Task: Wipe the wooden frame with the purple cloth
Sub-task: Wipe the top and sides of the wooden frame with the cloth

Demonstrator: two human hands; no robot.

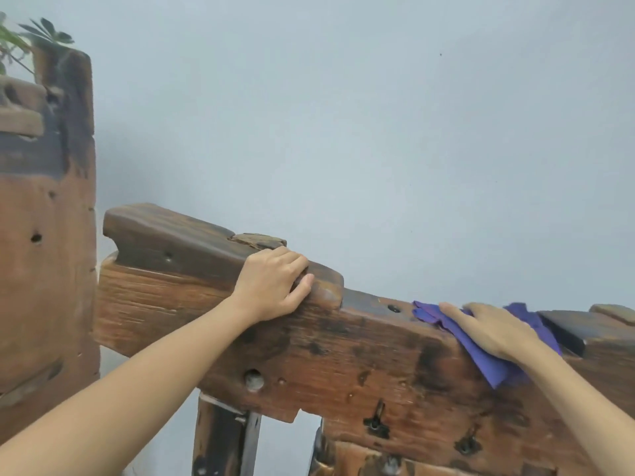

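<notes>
A rough, dark-stained wooden frame (343, 359) runs across the lower half of the head view, its top beam sloping down to the right. A purple cloth (481, 355) is draped over the beam's top edge at the right. My right hand (494, 333) lies flat on the cloth with straight fingers, pressing it against the wood. My left hand (271, 283) grips the raised dark block on top of the beam, fingers curled over its edge.
A tall wooden post (44, 255) stands at the left with green plant leaves (37, 34) above it. A pale blue-grey wall (343, 115) is right behind the frame. Metal hooks (378, 424) stick out of the beam's front face.
</notes>
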